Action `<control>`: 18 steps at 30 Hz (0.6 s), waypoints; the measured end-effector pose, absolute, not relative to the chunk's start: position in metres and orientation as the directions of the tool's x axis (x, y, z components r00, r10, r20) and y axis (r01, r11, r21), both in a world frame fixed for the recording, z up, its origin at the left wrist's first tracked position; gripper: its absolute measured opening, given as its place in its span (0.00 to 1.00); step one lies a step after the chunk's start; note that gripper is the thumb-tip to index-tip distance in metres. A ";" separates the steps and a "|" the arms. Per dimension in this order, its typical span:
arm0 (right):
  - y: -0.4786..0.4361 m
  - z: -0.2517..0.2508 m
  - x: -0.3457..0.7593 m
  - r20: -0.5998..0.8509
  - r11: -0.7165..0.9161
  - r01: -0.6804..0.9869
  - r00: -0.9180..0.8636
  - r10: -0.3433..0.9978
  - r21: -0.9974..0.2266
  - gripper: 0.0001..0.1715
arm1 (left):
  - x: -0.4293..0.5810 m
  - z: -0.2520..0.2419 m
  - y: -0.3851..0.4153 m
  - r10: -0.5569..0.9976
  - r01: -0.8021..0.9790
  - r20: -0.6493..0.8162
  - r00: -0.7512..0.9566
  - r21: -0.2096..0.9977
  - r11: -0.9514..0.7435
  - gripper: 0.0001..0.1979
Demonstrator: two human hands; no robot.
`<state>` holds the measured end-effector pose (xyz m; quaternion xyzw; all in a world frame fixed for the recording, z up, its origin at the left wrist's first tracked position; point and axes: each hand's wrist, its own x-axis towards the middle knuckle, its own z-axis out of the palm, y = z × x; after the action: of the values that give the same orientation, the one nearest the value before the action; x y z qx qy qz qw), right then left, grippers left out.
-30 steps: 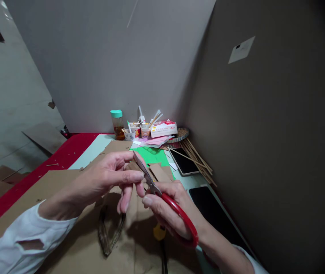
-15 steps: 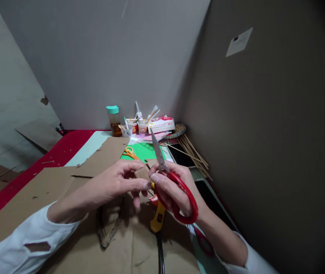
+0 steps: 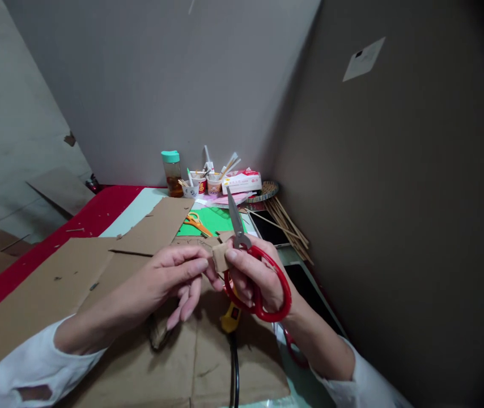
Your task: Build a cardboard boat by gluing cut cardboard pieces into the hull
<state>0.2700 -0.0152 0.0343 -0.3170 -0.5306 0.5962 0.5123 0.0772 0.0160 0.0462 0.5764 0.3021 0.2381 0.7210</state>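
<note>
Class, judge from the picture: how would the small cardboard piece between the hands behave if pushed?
Probably light: the left hand pinches the small cardboard piece by fingertips alone. Likely fairly stiff, showing no sag. Flat, so it should slide, not roll.

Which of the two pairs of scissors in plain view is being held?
The red-handled scissors, in the right hand, blades up; the left hand pinches a cardboard piece. The orange-handled scissors lie on the green paper, untouched.

I see open room at nine o'clock over the flat cardboard sheet [image 3: 46, 283]. At three the brown panel [image 3: 395, 226] hems my right hand [image 3: 254, 277]; cups [image 3: 202, 184] and bamboo sticks [image 3: 287, 224] crowd twelve to one.
</note>
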 end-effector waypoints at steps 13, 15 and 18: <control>-0.027 0.036 0.258 0.311 0.322 0.147 -0.097 0.946 -0.935 0.11 | 0.076 0.057 0.005 0.885 -0.064 -0.015 0.465 0.997 0.051 0.15; -0.024 0.036 0.261 0.308 0.321 0.204 -0.096 0.947 -0.925 0.14 | 0.073 0.065 0.010 0.890 -0.130 0.029 0.456 0.991 0.034 0.14; -0.022 0.036 0.264 0.277 0.296 0.224 -0.111 0.954 -0.929 0.17 | 0.070 0.075 0.015 0.881 -0.196 0.066 0.469 0.980 0.031 0.13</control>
<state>0.2642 -0.0220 0.0360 -0.4580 -0.6430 0.3772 0.4842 0.0695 0.0152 0.0751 0.5595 0.3060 0.4144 0.6493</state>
